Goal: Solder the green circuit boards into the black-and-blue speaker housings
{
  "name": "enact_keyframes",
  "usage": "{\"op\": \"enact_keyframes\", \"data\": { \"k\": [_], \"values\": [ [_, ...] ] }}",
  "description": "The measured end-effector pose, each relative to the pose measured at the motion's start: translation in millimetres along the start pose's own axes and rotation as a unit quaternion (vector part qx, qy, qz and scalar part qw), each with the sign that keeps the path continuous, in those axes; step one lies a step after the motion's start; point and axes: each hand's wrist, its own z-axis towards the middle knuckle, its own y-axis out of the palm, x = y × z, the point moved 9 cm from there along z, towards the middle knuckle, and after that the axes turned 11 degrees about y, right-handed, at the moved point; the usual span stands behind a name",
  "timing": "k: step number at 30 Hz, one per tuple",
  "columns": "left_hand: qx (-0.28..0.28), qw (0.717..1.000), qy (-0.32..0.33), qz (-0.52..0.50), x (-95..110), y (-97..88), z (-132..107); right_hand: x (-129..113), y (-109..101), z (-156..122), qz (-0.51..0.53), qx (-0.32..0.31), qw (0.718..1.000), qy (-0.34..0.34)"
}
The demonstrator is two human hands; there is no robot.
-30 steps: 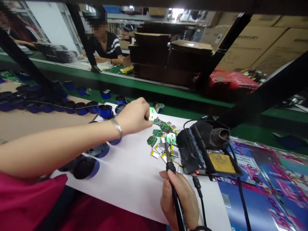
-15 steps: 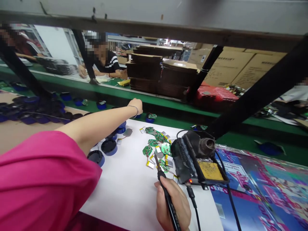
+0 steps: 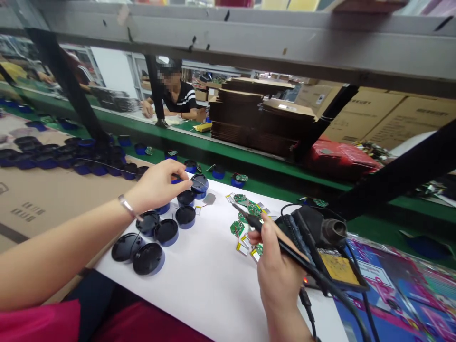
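Observation:
My left hand (image 3: 166, 183) pinches the near rim of a round black-and-blue plastic case (image 3: 200, 185), with a thin wire showing across its open top. Several similar cases (image 3: 166, 232) stand just below it on the white sheet. In my right hand (image 3: 280, 266) is a soldering iron (image 3: 285, 244), its tip pointing left over the parts. Under and around the tip lie green circuit boards (image 3: 237, 228) and small silver batteries with yellow ends (image 3: 242, 249). A grey disc (image 3: 210, 199) with a wired battery is right of the cases.
A soldering station (image 3: 302, 228) with a yellow sponge (image 3: 337, 266) stands at right, its cable hanging forward. Behind runs a green belt (image 3: 270, 194) carrying cases and boards. Dark posts and a grey beam (image 3: 235, 45) frame the bench. A co-worker (image 3: 174, 95) sits opposite.
My left hand has come back from the green belt to the cases on the sheet. My right hand has lifted the soldering iron and tilted it flatter. The view has shifted left.

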Motion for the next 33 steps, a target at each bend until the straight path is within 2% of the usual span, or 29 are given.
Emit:
{"op": "enact_keyframes", "data": {
  "k": [2,6,9,13,18,24,33],
  "values": [
    [0.011,0.998,-0.042,-0.041,-12.4,-7.7,-21.4,12.0,13.7,14.4,0.056,0.025,0.996,0.062],
    [0.020,0.990,-0.093,-0.100,-26.2,-15.9,-59.8,40.9,36.6,27.3,0.091,0.019,0.992,0.081],
    [0.013,0.985,-0.125,-0.114,-36.2,-16.1,-86.1,59.9,40.3,25.6,0.090,0.016,0.992,0.088],
    [-0.013,0.980,-0.168,-0.107,-52.6,-9.0,-111.7,68.5,41.9,22.4,0.081,0.001,0.992,0.091],
    [-0.049,0.983,-0.154,-0.084,-54.1,-0.4,-114.3,71.0,43.3,23.2,0.078,-0.002,0.993,0.093],
    [-0.059,0.984,-0.151,-0.076,-49.6,3.9,-109.1,73.1,44.5,23.2,0.079,-0.008,0.992,0.097],
    [-0.057,0.983,-0.156,-0.082,-54.6,4.5,-108.2,70.5,48.6,22.0,0.071,-0.010,0.993,0.091]
  ]
}}
